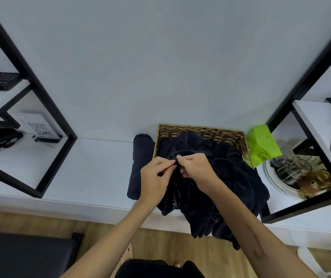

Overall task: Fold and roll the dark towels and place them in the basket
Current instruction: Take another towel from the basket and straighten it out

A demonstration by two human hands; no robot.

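Left hand (pixel 156 177) and right hand (pixel 195 169) pinching dark towel (pixel 210 189) edge, draped from wicker basket (pixel 200 131) over white bench (pixel 92 173).

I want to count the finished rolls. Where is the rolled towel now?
The rolled towel lies on the white shelf, outside the wicker basket, against its left wall, just beyond the left hand.

Soft, even, bluish indoor light leaves only faint shadows and no glare, while wide-angle distortion bends the black shelf frames (pixel 26 81) at both edges, where detail slightly blurs.
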